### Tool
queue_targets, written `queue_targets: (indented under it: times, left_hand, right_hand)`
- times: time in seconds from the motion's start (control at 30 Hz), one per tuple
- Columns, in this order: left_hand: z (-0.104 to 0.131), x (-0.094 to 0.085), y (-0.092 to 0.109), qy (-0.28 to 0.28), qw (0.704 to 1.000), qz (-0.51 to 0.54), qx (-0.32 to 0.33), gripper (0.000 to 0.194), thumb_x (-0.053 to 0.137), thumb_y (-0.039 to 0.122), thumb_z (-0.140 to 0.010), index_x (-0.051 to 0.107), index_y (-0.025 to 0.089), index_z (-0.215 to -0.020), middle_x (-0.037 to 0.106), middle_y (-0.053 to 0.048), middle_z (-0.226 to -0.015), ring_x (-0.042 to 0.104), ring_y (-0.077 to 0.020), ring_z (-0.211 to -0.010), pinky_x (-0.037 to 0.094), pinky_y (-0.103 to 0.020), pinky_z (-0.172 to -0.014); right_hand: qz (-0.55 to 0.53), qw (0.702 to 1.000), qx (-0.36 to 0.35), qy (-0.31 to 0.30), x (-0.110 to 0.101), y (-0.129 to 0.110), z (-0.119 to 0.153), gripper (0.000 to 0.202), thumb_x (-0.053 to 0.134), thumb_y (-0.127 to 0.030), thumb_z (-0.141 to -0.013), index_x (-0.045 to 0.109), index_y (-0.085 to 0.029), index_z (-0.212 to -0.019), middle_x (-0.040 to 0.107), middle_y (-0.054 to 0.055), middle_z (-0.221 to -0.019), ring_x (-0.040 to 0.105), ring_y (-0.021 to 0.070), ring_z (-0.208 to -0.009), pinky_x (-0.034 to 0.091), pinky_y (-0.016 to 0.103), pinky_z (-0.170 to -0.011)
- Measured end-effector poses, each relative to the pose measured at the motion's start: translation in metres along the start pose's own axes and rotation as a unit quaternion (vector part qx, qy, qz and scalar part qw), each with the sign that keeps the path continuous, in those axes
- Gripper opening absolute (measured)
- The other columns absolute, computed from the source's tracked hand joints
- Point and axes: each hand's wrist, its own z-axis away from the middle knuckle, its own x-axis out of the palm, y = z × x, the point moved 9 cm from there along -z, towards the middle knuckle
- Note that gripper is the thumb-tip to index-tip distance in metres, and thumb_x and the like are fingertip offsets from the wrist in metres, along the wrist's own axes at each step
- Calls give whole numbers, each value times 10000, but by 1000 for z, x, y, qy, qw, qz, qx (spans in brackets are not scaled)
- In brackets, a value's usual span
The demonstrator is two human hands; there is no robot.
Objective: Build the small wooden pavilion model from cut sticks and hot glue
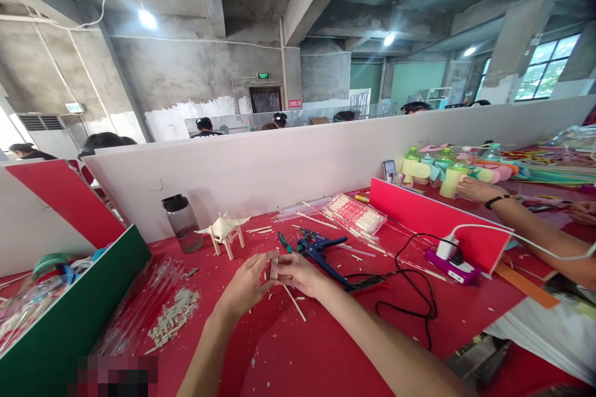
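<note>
Near the middle of the red table, my left hand (249,282) and my right hand (298,273) meet around a small bundle of short wooden sticks (274,268). Fingers of both hands press on its sides and partly cover it. A thin wooden stick (295,304) lies on the table just below my right hand. Behind the hands, a blue tool (321,251) and a green-handled tool (285,242) rest on the table. A small pavilion model of sticks (225,232) stands upright to the left, beyond my left hand.
A dark-lidded bottle (182,223), cut stick pieces (174,316) and a green divider (79,304) are left. To the right are packed sticks (356,214), a red divider (437,223), a purple power strip (452,268) with cables, and another person's arm (535,223).
</note>
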Motion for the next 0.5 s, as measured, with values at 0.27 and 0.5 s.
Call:
queue_targets:
  times: [0.27,0.5]
  left_hand:
    - [0,-5,6,-2,1000,2,-3,464,634,168,-830,526,266,-1271,655,-66,-1254,598,-246,-1173,477,-409,-1021]
    - [0,-8,7,13,1000,2,-3,401,680,281,-851,538,260,-1225,663,-76,-1220,605,-262,-1142,474,-416,-1004]
  right_hand:
    - [-4,1000,-1,-10,2,3,-1,456,933,-429,-525,736,-151,-829,729,34,-822,680,151,-739,512,340,-827]
    - [-18,1000,-1,-1,4,-2,1,425,946,-370,-503,739,-139,-794,736,36,-788,685,159,-732,523,328,-799]
